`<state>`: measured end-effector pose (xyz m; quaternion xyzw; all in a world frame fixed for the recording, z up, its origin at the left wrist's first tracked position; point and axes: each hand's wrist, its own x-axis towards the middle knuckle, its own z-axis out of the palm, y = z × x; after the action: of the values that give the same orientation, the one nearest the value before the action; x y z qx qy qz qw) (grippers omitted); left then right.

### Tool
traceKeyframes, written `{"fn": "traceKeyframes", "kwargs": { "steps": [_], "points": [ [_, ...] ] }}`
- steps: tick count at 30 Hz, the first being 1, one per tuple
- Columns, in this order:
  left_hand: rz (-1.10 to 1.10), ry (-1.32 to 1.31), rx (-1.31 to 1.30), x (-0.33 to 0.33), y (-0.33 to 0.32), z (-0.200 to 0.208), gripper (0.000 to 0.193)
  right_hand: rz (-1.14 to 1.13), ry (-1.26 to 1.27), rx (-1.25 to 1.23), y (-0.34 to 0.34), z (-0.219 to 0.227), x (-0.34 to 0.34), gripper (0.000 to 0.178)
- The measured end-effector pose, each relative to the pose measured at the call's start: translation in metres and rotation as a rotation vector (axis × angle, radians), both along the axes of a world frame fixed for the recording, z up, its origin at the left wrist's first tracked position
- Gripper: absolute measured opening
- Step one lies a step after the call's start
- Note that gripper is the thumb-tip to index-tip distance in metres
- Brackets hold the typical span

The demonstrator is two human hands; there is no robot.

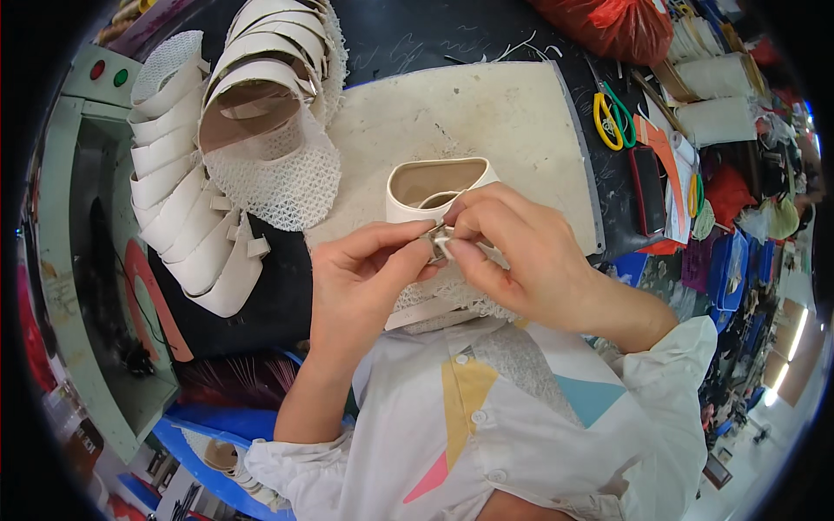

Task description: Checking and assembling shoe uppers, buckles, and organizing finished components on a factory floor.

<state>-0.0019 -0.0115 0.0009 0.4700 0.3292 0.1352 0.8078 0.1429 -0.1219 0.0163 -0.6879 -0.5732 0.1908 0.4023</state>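
Note:
Close to my body, over the near edge of a pale work board (486, 113), lies a cream shoe upper (398, 209) with a beige lining and a lacy mesh part. My left hand (352, 273) pinches a small metallic piece (440, 234), seemingly a buckle, at the upper's strap. From the other side my right hand (526, 247) has thumb and forefinger closed on the thin strap end at the same piece. Both sets of fingertips meet there and partly hide it. Mesh and a straight pale edge show beneath the hands.
Stacked cream uppers (195, 234) and more mesh ones (269, 113) stand at the left. Beside them is a grey metal box (78, 165) with red and green buttons. Scissors (612, 122), a dark red phone-like case (645, 187) and a red bag (621, 30) lie right. A blue bin (204, 464) sits lower left.

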Motion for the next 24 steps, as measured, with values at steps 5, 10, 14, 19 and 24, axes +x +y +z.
{"fn": "traceKeyframes", "kwargs": {
  "steps": [5,10,14,19,24],
  "points": [
    [-0.035,-0.059,0.021,0.002,0.001,-0.002,0.02,-0.06,-0.078,0.094,0.0,-0.01,-0.003,0.017],
    [-0.105,-0.029,0.065,0.005,0.002,0.0,0.019,0.014,0.005,0.059,-0.002,-0.008,0.005,0.024],
    [-0.019,-0.015,0.182,0.012,0.001,-0.005,0.019,0.03,-0.14,0.127,0.0,-0.007,0.009,0.029],
    [0.027,-0.025,0.466,0.023,0.003,-0.016,0.017,-0.042,-0.117,0.113,-0.001,0.0,0.021,0.031],
    [0.319,-0.272,0.476,0.028,0.008,-0.03,0.04,-0.166,-0.261,0.213,-0.002,0.021,0.035,0.033]
  ]
}}
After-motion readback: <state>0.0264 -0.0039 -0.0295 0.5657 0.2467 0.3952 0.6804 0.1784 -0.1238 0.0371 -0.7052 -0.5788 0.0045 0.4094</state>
